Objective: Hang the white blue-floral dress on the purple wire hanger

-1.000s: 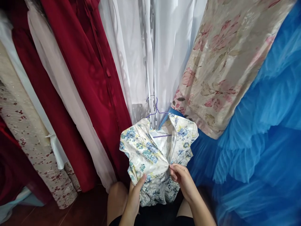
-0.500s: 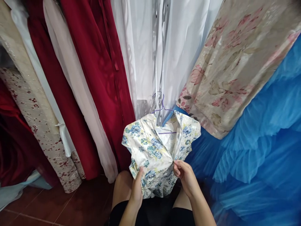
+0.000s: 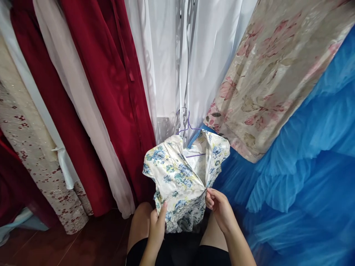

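A white garment with blue flowers [image 3: 172, 173] sits at 6 o'clock, just below centre, before the person's thighs [image 3: 138, 223]. A purple hanger [image 3: 189, 123] runs through its shoulders, hook toward 12. The hands are apart from each other, both clamped on the cloth: the left hand [image 3: 157, 224], near 6:30, grips its side, thumb on top; the right hand [image 3: 221, 207], at 5, pinches the bottom of the front opening. White fabric [image 3: 213, 55] hangs at 12, a red dress [image 3: 108, 81] at 10, blue tulle [image 3: 299, 173] toward 4.
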A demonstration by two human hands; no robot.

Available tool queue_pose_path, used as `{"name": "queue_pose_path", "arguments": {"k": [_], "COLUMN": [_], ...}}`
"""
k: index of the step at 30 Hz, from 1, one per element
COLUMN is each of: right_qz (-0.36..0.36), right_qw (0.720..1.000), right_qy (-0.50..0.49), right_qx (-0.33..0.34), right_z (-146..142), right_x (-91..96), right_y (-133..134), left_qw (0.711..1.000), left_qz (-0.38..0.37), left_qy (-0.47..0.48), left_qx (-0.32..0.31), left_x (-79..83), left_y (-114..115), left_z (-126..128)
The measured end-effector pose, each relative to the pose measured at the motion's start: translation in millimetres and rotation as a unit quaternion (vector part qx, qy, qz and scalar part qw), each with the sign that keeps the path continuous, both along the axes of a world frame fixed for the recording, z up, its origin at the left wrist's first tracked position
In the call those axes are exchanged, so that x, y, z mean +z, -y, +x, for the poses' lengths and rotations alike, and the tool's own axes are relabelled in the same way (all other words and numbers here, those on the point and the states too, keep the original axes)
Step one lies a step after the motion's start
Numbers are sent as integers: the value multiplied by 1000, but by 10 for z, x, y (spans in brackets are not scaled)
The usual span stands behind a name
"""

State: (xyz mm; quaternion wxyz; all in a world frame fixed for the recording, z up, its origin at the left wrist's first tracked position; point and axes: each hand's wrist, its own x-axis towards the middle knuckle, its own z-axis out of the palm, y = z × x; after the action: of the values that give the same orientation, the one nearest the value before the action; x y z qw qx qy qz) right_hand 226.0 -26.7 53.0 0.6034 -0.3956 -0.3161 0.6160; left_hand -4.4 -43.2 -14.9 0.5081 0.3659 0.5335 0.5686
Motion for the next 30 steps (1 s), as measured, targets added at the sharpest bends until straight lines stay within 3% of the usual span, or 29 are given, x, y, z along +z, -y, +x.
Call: {"name": "queue_pose_path", "arguments": {"k": [6, 13, 21, 25, 30], "right_qz": [-28, -40, -60, -59, -19], "right_qw": [997, 993, 992, 993, 1000], "right_qy": [-65, -95, -100, -94, -4], "right_qx": [-23, -51, -45, -43, -22], "right_z": [76, 79, 85, 26, -5], "right_x": [1, -43, -15, -34, -21], "right_y": [-3, -55, -86, -78, 34], "left_qw": [996, 989, 987, 995, 992], "left_qz": [47, 37, 34, 28, 41], "left_qy": [-32, -121, -88, -58, 25], "left_qx": [-69, -74, -129, -75, 119], "left_x": [42, -112, -16, -145, -280], "left_y": [90, 143, 176, 148, 30], "left_z": [62, -25, 89, 249, 46]}}
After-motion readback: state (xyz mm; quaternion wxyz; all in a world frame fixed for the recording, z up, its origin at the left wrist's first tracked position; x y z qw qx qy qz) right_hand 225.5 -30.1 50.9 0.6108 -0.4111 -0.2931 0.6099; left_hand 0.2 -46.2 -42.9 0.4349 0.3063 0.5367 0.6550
